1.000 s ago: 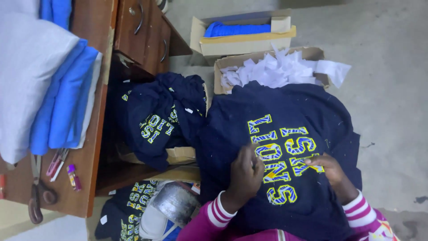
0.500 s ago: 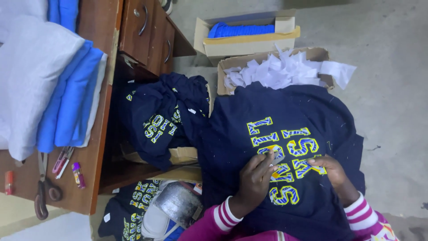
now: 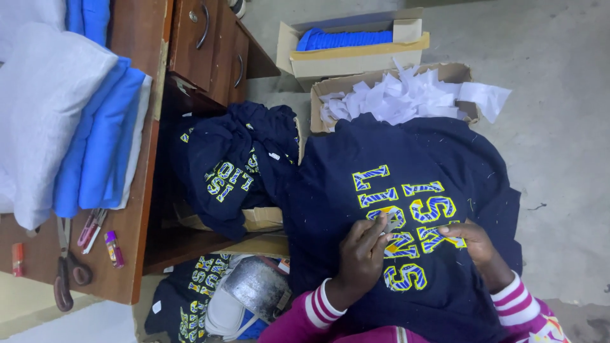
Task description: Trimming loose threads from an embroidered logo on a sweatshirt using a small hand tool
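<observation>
Since a second ago my left hand point(image 3: 362, 251) has slid right along the lettering point(image 3: 406, 228), fingertips pinched on a small pale scrap; my right hand point(image 3: 473, 244) still nips the navy shirt point(image 3: 406, 165) on my lap. Peeling continues, I judge. Beyond: a blue-filled box point(image 3: 356, 57), then a box of white scraps point(image 3: 406, 95).

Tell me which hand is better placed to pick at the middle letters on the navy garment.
Left, probably. The left hand has its fingertips on the yellow-and-blue letters at the centre of the navy garment. The right hand sits at the lettering's outer edge, seemingly pinching the fabric there.
</observation>
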